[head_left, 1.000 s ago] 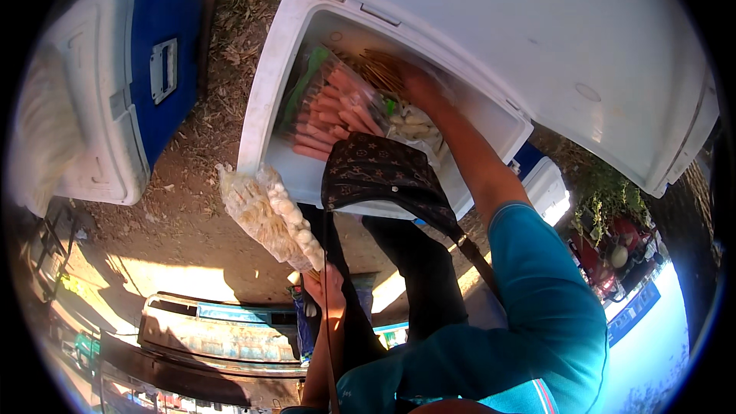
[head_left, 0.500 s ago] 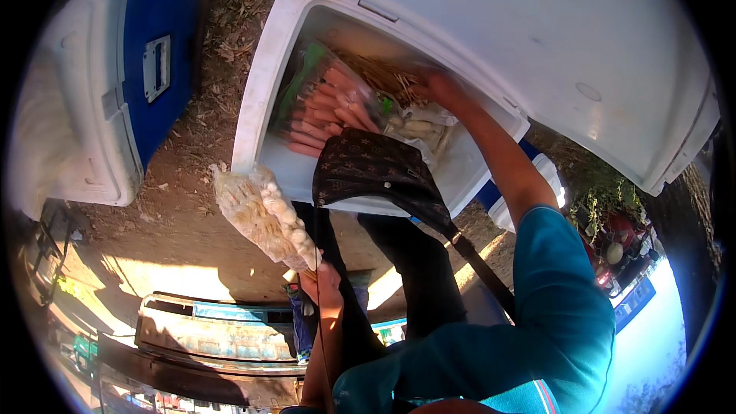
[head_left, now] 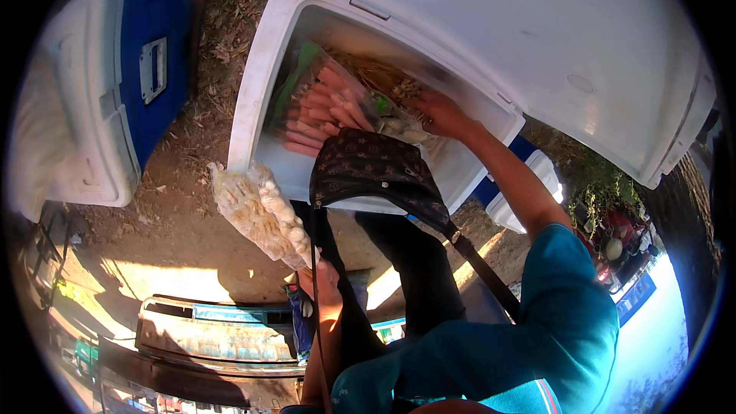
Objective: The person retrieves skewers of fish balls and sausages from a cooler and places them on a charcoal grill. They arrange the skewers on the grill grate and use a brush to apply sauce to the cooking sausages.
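My left hand (head_left: 323, 282) is closed around the stick ends of skewered pale balls (head_left: 264, 211), partly wrapped in clear plastic, held outside the cooler's near left corner. Inside the open white cooler (head_left: 249, 100), my right hand (head_left: 441, 113) has its fingers closed at the ends of a bundle of wooden skewers (head_left: 376, 73). What lies under those fingers is partly hidden. Left of the bundle is a clear bag of pink sausages (head_left: 330, 103). Another clear bag with pale food (head_left: 406, 129) lies below my right hand. A dark patterned shoulder bag (head_left: 372, 169) hangs over the cooler's near edge.
The cooler's raised white lid (head_left: 583, 54) fills the upper right. A blue and white cooler (head_left: 157, 69) stands to the left on dirt ground (head_left: 176, 176) with dry leaves. A tree trunk (head_left: 694, 207) is at the far right.
My right hand has shifted slightly toward me and left along the skewers, staying inside the cooler. My left hand still holds the skewered balls, almost unmoved.
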`<state>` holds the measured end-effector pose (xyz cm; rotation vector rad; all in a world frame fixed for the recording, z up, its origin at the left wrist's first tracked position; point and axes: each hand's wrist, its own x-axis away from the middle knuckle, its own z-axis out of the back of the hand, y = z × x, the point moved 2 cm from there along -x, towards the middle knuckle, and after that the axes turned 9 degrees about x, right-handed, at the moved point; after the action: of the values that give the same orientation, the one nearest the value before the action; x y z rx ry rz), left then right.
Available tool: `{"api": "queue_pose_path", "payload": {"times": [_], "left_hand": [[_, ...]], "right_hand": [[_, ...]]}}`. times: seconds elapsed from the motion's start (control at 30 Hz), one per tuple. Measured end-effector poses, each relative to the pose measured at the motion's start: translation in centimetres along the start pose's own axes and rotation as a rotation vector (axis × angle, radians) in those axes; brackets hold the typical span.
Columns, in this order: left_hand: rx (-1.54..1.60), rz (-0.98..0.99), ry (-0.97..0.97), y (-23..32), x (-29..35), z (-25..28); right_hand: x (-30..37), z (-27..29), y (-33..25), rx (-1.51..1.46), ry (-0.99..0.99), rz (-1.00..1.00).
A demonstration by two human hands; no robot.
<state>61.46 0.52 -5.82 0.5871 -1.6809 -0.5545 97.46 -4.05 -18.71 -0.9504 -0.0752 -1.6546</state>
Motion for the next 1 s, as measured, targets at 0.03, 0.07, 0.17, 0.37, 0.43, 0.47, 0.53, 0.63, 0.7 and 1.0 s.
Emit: {"api": "queue_pose_path", "payload": {"times": [0.03, 0.07, 0.17, 0.37, 0.43, 0.47, 0.53, 0.63, 0.7, 1.0], "left_hand": [[-0.009, 0.013, 0.003, -0.3, 0.1, 0.2], [-0.019, 0.024, 0.013, -0.4, 0.1, 0.5], [-0.036, -0.014, 0.033, -0.5, 0.0, 0.4], [-0.045, 0.019, 0.041, -0.8, 0.7, 0.7], [-0.051, 0.03, 0.036, -0.4, 0.2, 0.5], [-0.045, 0.051, 0.011, -0.5, 0.2, 0.9], [-0.038, 0.019, 0.022, -0.8, 0.1, 0.5], [-0.049, 0.016, 0.03, -1.6, 0.5, 1.6], [-0.055, 0.033, 0.023, -2.1, -0.1, 1.9], [-0.076, 0.082, -0.024, -2.6, 0.7, 1.8]], "right_hand": [[-0.8, 0.2, 0.1, 0.048, -0.088, 0.028], [-1.7, -0.2, 0.2, 0.029, -0.06, 0.028], [-4.3, -1.4, 1.2, -0.015, 0.019, -0.026], [-5.7, 0.2, -0.7, 0.079, 0.181, -0.043], [-3.8, 0.2, -1.9, 0.122, 0.122, 0.026], [-2.7, 0.5, -2.3, 0.115, 0.154, -0.013], [-3.7, 2.9, -2.4, 0.111, 0.246, -0.012], [-1.4, 4.8, -4.5, -0.015, 0.424, 0.008], [-1.1, 3.1, -2.4, -0.07, 0.367, -0.119], [-2.1, 11.4, -10.1, -0.197, 0.561, 0.062]]}}
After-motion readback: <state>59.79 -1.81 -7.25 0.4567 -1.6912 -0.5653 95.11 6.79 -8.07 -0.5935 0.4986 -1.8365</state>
